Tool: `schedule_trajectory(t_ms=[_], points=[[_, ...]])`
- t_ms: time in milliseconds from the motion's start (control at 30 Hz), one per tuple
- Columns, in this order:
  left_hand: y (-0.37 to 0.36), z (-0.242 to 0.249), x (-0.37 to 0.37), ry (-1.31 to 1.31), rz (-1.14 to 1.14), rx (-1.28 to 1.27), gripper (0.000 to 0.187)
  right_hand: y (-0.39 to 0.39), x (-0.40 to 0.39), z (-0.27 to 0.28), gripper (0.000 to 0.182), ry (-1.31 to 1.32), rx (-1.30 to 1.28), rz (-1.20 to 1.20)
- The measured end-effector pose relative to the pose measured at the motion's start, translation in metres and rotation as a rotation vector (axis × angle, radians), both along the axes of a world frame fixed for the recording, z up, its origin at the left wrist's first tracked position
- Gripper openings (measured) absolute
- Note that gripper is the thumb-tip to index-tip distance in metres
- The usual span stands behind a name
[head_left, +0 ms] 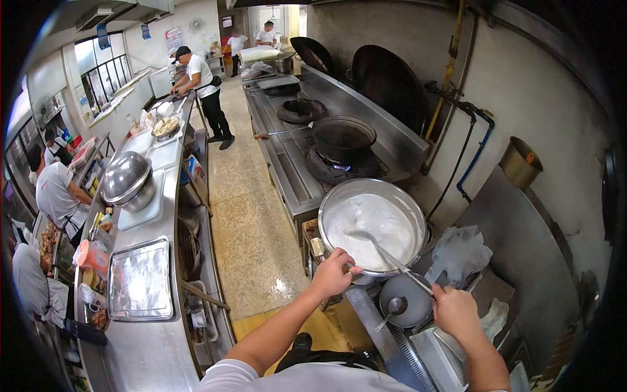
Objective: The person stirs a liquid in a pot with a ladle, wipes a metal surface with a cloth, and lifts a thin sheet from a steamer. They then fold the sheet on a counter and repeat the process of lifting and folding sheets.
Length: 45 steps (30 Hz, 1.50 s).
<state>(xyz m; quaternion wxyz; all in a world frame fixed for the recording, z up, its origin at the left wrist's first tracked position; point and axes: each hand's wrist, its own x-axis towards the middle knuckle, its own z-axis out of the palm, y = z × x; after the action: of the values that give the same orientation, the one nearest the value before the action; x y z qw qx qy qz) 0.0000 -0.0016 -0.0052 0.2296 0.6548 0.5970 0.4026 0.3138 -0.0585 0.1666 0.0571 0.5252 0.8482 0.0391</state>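
Hands are both busy: the left hand (332, 274) grips the big pot's (372, 225) rim, the right hand (455, 312) holds the ladle (392, 258). White liquid (369, 222) might spill if the pot tips.

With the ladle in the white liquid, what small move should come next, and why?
Probably sweep the long metal ladle around: its bowl sits in the white liquid of the large steel pot, the right hand grips the handle, and the left hand steadies the rim.
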Motion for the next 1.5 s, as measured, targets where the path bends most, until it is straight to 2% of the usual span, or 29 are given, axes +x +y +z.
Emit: schedule_trajectory(t_ms=[167,333,433,567,767,933,1100,1233,1267,1400,1500], points=[[0.0,0.004,0.0,0.018,-0.008,-0.038,0.033,-0.004,-0.008,0.062,0.027,-0.105,-0.041,0.071],[-0.001,0.016,-0.001,-0.01,-0.021,-0.107,0.033,0.018,-0.029,0.097,0.021,-0.25,-0.122,0.076],[0.002,0.003,0.0,0.012,0.006,0.014,0.032,0.037,-0.043,0.096,0.03,-0.282,-0.17,0.123],[0.002,0.002,-0.001,-0.007,0.003,-0.021,0.03,0.054,-0.067,0.071,0.02,-0.191,-0.191,0.17],[0.004,-0.002,-0.001,-0.021,0.004,0.009,0.031,0.066,-0.084,-0.023,0.019,-0.186,-0.052,0.167],[0.002,0.001,-0.001,-0.01,0.005,-0.024,0.031,0.084,-0.074,-0.079,0.029,-0.158,0.087,0.059],[0.001,0.001,-0.001,0.001,0.001,0.003,0.033,0.106,-0.045,-0.093,0.041,-0.211,0.117,0.004],[0.001,0.002,0.0,0.002,-0.003,-0.024,0.034,0.123,-0.03,-0.072,0.04,-0.337,-0.029,0.054],[0.001,0.001,-0.001,0.004,0.0,-0.011,0.034,0.125,-0.028,-0.058,0.036,-0.26,-0.084,0.052],[0.001,-0.001,0.001,0.003,0.004,-0.006,0.034,0.143,-0.054,-0.001,0.031,-0.373,-0.452,-0.097],[0.001,0.0,0.001,0.013,0.002,-0.008,0.033,0.158,-0.075,0.035,0.026,-0.529,-0.662,-0.027]])
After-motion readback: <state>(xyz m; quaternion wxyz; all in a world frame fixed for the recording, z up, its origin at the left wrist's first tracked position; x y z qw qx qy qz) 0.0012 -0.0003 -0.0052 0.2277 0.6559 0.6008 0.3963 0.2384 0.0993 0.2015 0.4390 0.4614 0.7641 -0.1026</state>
